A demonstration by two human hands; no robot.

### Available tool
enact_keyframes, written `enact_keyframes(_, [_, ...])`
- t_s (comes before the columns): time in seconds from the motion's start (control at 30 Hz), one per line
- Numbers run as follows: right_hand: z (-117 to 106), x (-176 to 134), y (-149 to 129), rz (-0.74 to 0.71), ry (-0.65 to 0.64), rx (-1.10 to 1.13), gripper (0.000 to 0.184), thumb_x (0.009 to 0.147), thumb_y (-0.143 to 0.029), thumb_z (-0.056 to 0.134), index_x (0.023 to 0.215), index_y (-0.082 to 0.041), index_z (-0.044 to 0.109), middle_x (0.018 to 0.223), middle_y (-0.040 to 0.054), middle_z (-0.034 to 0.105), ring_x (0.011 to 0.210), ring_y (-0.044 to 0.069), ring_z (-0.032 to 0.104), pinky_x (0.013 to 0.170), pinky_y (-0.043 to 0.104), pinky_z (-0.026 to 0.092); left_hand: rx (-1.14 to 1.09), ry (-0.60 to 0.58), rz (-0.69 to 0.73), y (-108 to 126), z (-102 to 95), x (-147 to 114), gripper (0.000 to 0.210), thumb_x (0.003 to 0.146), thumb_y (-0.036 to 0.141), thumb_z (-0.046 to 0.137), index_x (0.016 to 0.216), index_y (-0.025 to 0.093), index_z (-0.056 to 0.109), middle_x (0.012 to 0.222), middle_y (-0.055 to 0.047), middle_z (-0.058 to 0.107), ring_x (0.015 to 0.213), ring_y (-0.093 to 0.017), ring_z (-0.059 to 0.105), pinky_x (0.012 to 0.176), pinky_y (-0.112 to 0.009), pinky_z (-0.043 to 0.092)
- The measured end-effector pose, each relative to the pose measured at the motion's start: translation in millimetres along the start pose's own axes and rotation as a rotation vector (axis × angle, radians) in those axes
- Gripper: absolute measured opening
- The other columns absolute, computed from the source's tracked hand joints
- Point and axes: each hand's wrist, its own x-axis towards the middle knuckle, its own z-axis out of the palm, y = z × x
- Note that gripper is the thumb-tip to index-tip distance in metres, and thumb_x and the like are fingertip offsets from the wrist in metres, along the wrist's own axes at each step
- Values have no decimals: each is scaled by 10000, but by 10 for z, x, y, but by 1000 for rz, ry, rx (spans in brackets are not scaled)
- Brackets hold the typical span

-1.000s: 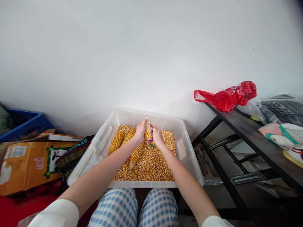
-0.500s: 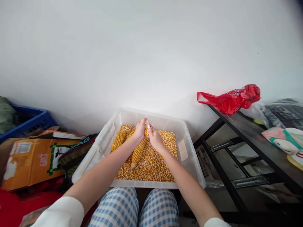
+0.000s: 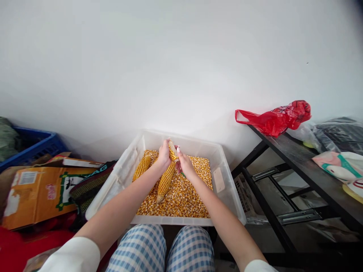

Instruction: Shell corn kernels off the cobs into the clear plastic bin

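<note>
Over the far part of a translucent plastic bin, my left hand (image 3: 165, 153) is closed round an ear of corn (image 3: 172, 150). Pale bare cob shows at the upper end of this ear, with yellow kernels below. My right hand (image 3: 185, 165) is closed against the ear's right side, thumb on the kernels and fingertips curled under its lower end. A small green thing (image 3: 183, 174) shows beneath the right hand; I cannot make out what it is. Full ears of corn lie under and left of my hands, one ear (image 3: 166, 183) in front and another (image 3: 141, 168) at the left.
Loose corn kernels (image 3: 190, 202) cover the floor of the bin (image 3: 232, 196), which stands against a white wall. At the left are a cardboard box (image 3: 42, 196) and a blue crate (image 3: 36, 143). A black rack (image 3: 300, 162) at the right bears a red plastic bag (image 3: 278, 119).
The held ear has tilted and shifted slightly left, showing more of its length. My left hand moved a little left, and the right hand's fingertips now show below the ear.
</note>
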Motion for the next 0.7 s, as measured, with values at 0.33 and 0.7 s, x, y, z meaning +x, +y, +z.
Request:
enact_keyframes(0.33, [173,-53,-14,-13,-1,378,305,785,-512,403,758,-211,440,514,-76,303,356,51,289,321,172,337,-35,59,2,-11,-62,46,266,708,440,464,691,176,429,482,18,502,414,-108,505,479,-238,437])
enact_keyframes(0.7, [43,-6,-38,16,66,20,468,699,-610,459,959,-221,469,733,-4,521,517,88,516,372,176,412,-27,-106,17,53,23,-37,315,694,461,529,795,165,498,531,17,533,444,-99,511,436,-203,400])
